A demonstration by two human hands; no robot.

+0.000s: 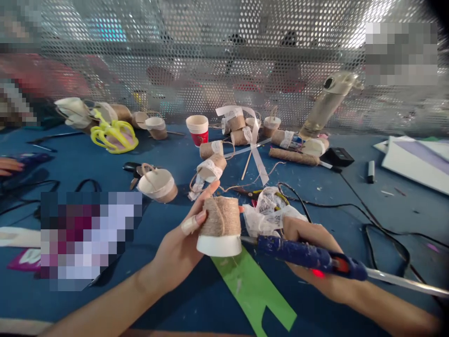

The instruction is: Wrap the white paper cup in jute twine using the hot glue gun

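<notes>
My left hand (pixel 185 234) is closed around a paper cup (pixel 221 220) turned upside down, its body wound with brown twine and its white rim bare below. A bandage wraps my left thumb. In my right hand (pixel 312 234) is a blue glue gun (pixel 298 252) with a clear glue stick sticking out of its back and a red light on it. The gun's nozzle meets the cup near the upper edge of the white rim. Under the cup lies a green strip (pixel 252 290) with a notched end. White lace (pixel 270 206) is bunched beside my right hand.
Several twine-wrapped cups with lace and handles, like one cup (pixel 159 185), stand or lie around. A red paper cup (pixel 198 131), yellow basket-like piece (pixel 114 138), twine roll (pixel 293 157) and bottle (pixel 326 105) sit farther back. Black cords (pixel 372 234) cross the right side. Another person's hand (pixel 10 165) is at left.
</notes>
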